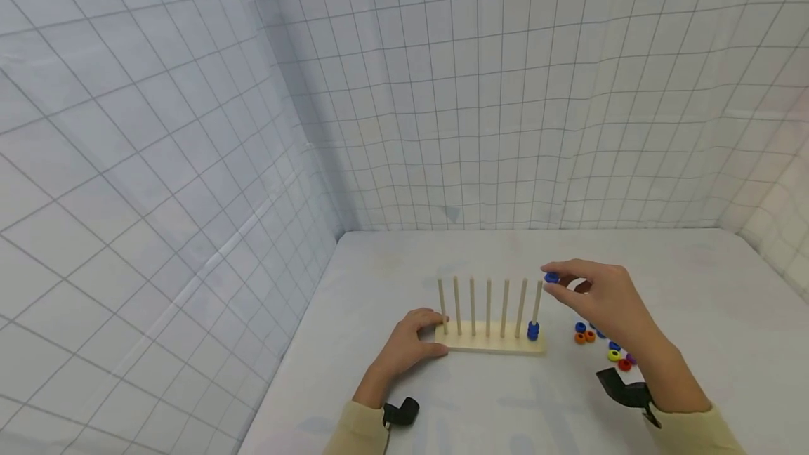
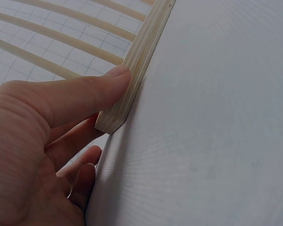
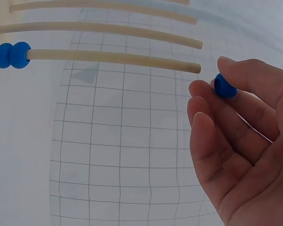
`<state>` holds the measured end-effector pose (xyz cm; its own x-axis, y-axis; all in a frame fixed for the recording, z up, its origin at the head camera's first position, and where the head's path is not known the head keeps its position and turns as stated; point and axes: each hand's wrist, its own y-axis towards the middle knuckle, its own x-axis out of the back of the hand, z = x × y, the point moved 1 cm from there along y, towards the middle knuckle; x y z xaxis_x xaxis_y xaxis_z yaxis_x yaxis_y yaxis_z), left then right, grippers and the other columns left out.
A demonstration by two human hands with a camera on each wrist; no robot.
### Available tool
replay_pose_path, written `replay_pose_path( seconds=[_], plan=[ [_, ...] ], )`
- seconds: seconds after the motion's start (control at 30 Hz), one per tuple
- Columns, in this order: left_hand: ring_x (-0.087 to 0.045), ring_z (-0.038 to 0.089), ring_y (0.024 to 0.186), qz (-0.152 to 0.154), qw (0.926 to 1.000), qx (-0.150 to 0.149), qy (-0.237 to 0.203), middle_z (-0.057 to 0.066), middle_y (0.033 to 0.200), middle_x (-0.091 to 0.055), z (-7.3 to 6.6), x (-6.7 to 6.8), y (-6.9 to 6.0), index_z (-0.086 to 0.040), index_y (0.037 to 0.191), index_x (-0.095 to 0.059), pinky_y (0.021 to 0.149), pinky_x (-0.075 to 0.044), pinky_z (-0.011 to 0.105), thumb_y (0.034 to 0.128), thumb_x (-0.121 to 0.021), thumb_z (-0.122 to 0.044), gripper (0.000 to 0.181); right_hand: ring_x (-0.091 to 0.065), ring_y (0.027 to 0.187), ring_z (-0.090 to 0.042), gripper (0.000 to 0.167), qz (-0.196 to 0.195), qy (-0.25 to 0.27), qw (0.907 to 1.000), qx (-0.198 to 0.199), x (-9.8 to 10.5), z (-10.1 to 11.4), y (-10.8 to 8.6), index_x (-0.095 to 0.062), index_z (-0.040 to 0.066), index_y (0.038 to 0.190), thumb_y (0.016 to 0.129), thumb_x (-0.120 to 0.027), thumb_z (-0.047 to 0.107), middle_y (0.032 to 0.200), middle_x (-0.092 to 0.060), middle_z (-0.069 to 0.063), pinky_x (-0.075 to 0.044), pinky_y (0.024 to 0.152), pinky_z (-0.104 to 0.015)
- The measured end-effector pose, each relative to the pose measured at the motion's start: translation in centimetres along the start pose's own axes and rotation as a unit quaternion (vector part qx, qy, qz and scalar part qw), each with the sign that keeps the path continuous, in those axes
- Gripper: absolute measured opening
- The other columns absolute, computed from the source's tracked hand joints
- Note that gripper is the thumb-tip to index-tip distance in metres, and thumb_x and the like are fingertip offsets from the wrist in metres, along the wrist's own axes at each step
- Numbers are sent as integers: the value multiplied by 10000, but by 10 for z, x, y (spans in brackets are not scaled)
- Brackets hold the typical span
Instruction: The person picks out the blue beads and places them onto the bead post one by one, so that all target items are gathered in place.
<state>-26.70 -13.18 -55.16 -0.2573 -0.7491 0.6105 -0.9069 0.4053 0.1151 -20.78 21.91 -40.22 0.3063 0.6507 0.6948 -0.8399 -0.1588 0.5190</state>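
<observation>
A pale wooden base carries a row of several upright pegs. Blue beads are stacked at the foot of the rightmost peg. My left hand grips the base's left end, its thumb pressed on the front edge in the left wrist view. Between thumb and fingertips, my right hand pinches a single blue bead. That bead is beside the tip of the rightmost peg, a small gap apart from it, with its hole partly showing.
Loose beads lie on the white table right of the base: orange ones, a yellow one, a red one and some blue and purple. The right forearm hides part of that area. Grid-patterned sheets hang behind and at the sides.
</observation>
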Motion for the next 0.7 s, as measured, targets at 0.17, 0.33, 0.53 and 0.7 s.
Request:
replay_pose_path(
  seconds=[0.17,0.33,0.53,0.7],
  plan=[
    [-461,264,1338,-27,10000,-51,-48,29,1407,-555,-1,1,0,-234,1274,-703,1106,-364,516,770,-887,-312,542,-630,771,-67,246,-72,138,9999,9,-4,1,2,-763,205,1129,888,-801,235,901,-709,122,-557,654,-231],
    [-466,269,1331,-47,9999,-72,-52,24,1400,-559,0,1,1,-240,1270,-704,1104,-363,521,772,-885,-321,537,-607,803,-50,246,-171,129,9997,71,-8,2,3,-760,217,1127,886,-803,244,926,-707,138,-549,653,-220],
    [-473,228,1315,-19,9999,-103,-77,-15,1372,-569,1,0,1,-248,1270,-703,1102,-374,491,766,-889,-315,541,-606,815,-51,243,-253,111,9996,36,-12,1,4,-759,228,1121,885,-804,265,941,-709,141,-553,649,-226],
    [-471,205,1318,3,10000,-40,-59,-34,1370,-569,1,0,1,-248,1278,-701,1107,-376,468,762,-891,-322,555,-612,823,-57,242,-186,176,9996,-118,-14,0,3,-756,230,1131,903,-781,308,947,-711,130,-556,661,-235]
  ],
)
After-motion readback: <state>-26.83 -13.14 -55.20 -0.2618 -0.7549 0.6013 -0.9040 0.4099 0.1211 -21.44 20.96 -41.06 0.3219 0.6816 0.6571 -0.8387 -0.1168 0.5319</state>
